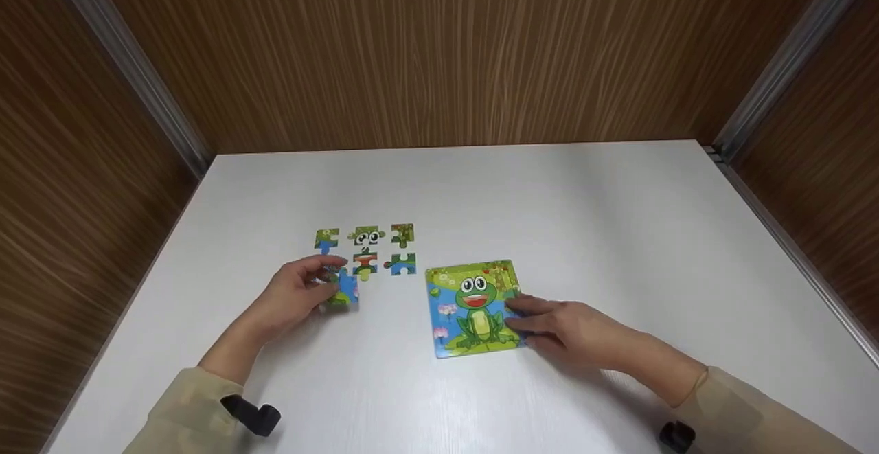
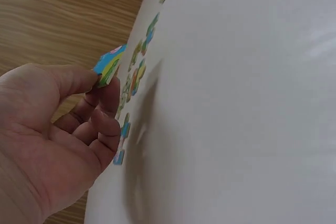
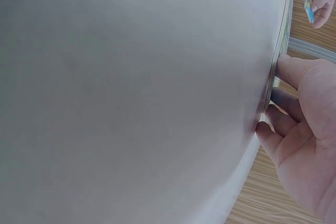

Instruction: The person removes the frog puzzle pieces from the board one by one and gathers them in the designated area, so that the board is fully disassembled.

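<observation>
My left hand point(image 1: 300, 294) pinches a jigsaw piece point(image 1: 347, 289) printed in blue, green and pink between thumb and finger. In the left wrist view, that piece point(image 2: 109, 66) is raised off the white table, its other fingers curled loosely below. On the table just beyond lie several loose frog-picture pieces point(image 1: 366, 235) in two rough rows; the hand partly covers the nearest left one. A square frog puzzle board point(image 1: 446, 303), showing a whole frog picture, lies to the right. Relaxed fingers of my right hand point(image 1: 573, 330) rest on its right edge, the thumb beside that edge.
The white tabletop point(image 1: 618, 234) carries the pieces and the board. Wood-grain panels point(image 1: 453, 55) stand behind it and at both sides, with metal rails point(image 1: 130, 62) in the corners. Black wrist mounts point(image 1: 251, 415) sit on both sleeves.
</observation>
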`<state>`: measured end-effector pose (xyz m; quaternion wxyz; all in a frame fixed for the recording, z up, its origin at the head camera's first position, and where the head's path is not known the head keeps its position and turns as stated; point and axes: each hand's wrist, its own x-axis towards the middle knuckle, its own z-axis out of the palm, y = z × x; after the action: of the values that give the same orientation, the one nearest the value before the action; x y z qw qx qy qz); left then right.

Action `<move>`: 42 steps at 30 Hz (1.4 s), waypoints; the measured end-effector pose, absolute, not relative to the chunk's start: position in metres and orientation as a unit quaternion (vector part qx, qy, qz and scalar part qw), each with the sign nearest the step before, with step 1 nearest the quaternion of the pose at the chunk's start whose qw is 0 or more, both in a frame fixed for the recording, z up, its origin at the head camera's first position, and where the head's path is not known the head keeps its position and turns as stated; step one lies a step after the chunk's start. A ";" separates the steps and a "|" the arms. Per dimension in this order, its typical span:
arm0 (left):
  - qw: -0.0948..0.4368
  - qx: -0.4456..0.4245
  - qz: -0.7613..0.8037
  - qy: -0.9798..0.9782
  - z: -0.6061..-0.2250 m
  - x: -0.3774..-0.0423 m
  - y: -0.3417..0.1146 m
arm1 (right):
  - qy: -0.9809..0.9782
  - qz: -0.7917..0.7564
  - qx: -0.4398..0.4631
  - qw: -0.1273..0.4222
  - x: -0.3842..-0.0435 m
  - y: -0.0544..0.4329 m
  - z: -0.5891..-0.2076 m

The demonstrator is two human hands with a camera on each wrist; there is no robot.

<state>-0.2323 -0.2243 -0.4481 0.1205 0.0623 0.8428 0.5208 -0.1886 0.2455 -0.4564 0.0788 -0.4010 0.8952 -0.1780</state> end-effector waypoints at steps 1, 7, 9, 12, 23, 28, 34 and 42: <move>0.126 0.066 0.520 0.842 -0.450 -0.232 -0.220 | 0.895 -0.178 -0.401 0.079 -0.188 0.245 -0.456; 0.145 0.089 0.521 0.837 -0.458 -0.236 -0.191 | 0.895 -0.177 -0.404 0.076 -0.188 0.245 -0.456; 0.146 0.098 0.519 0.836 -0.459 -0.238 -0.182 | 0.894 -0.179 -0.404 0.075 -0.189 0.245 -0.457; 0.142 0.109 0.516 0.838 -0.461 -0.240 -0.171 | 0.893 -0.181 -0.404 0.075 -0.189 0.245 -0.457; 0.119 0.107 0.486 0.859 -0.468 -0.245 -0.152 | 0.894 -0.181 -0.402 0.080 -0.190 0.244 -0.457; 0.100 0.102 0.471 0.870 -0.469 -0.243 -0.149 | 0.893 -0.184 -0.403 0.080 -0.190 0.244 -0.457; 0.083 0.117 0.448 0.883 -0.468 -0.239 -0.146 | 0.894 -0.178 -0.403 0.082 -0.190 0.243 -0.457; 0.108 0.128 0.437 0.884 -0.465 -0.236 -0.147 | 0.894 -0.181 -0.404 0.076 -0.190 0.243 -0.456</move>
<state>-0.2363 -0.1471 -0.4654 0.1078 0.1277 0.8838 0.4371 -0.1898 0.2434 -0.4565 0.0759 -0.4038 0.8936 -0.1806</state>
